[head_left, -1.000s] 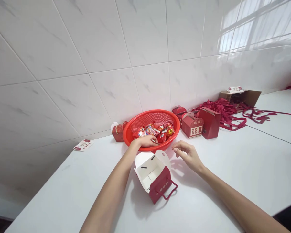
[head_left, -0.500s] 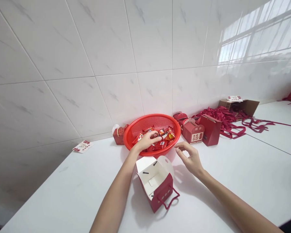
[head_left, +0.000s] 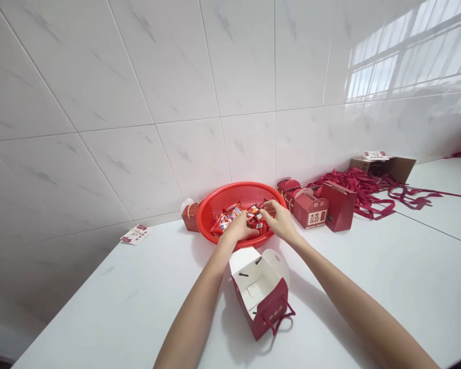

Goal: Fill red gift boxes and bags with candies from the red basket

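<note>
Red-wrapped snack packets [head_left: 230,218] lie in a red plastic basket [head_left: 211,197] with a mesh wall. My left hand [head_left: 238,229] is down among the packets, its thumb spread away from its fingers; some fingertips are hard to see. Over the basket's right side reaches my right hand [head_left: 279,220], fingers curved and apart from the thumb, close to the packets. In front of the basket stands a dark red gift box [head_left: 267,310] with its white inside showing, flaps up and a red cord handle hanging at the front.
Closed red gift boxes [head_left: 310,209] and a taller red box [head_left: 338,206] stand right of the basket. Behind them lie red ribbons [head_left: 351,187] and a cardboard carton [head_left: 401,169]. A small red box [head_left: 190,215] and a printed card [head_left: 135,234] are at left. A tiled wall [head_left: 184,154] backs the table.
My right hand has moved left and forward into the basket's right side. My left hand has shifted slightly lower among the packets. The whole view has shifted a little.
</note>
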A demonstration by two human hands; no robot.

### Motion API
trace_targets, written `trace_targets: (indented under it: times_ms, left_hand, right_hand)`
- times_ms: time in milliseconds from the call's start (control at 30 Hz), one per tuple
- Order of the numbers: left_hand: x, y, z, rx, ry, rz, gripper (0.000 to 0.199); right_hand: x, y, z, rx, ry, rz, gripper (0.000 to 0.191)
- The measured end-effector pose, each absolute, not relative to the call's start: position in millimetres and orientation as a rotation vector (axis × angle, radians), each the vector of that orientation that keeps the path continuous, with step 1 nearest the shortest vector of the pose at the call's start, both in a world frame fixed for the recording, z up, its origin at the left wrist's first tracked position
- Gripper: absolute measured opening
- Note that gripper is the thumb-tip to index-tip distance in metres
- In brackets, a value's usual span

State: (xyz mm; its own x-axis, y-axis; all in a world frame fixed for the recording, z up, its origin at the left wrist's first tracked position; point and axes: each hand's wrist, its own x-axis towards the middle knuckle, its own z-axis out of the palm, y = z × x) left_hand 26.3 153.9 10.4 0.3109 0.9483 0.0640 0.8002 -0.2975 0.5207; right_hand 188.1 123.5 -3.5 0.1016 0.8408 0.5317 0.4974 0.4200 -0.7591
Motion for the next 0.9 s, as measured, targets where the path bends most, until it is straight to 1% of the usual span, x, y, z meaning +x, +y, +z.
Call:
trace_targets:
  times_ms: [67, 133, 167, 267, 333, 500, 700, 767, 900]
  left_hand:
    - [27.7, 155.7, 8.0, 2.257, 1.47, 0.307, 0.03]
    - [28.3, 156.6, 6.0, 2.289, 1.392, 0.196, 0.016]
    - [28.2, 156.7, 5.2, 2.288, 1.376, 0.172, 0.014]
    - [27.1, 155.7, 2.9, 2.256, 1.361, 0.123, 0.016]
    - [26.0, 154.5, 2.1, 2.252, 1.366, 0.095, 0.019]
    - [23.7, 150.6, 2.9, 2.312, 1.364, 0.03, 0.023]
    - [21.9, 147.2, 2.5, 2.322, 1.346, 0.031, 0.025]
    - [22.1, 146.9, 2.7, 2.328, 1.349, 0.024, 0.027]
    - [23.8, 147.0, 4.5, 2.348, 1.34, -0.054, 0.028]
  right_hand:
    - [190.7, 122.0, -1.8, -1.294, -1.589, 0.348, 0.012]
    - [192.7, 119.6, 2.1, -1.371, -1.672, 0.321, 0.01]
    - [193.2, 118.4, 4.3, -1.405, -1.721, 0.315, 0.009]
    - [192.4, 116.7, 9.2, -1.497, -1.901, 0.311, 0.005]
    - [190.6, 116.9, 9.8, -1.567, -2.023, 0.301, 0.007]
    - [182.7, 117.7, 8.4, -1.714, -2.187, 0.275, 0.033]
    - [170.5, 114.6, 14.8, -1.874, -2.231, 0.298, 0.054]
    - [167.3, 114.1, 16.8, -1.907, -2.236, 0.301, 0.057]
    - [161.8, 115.6, 19.7, -2.062, -2.283, 0.328, 0.057]
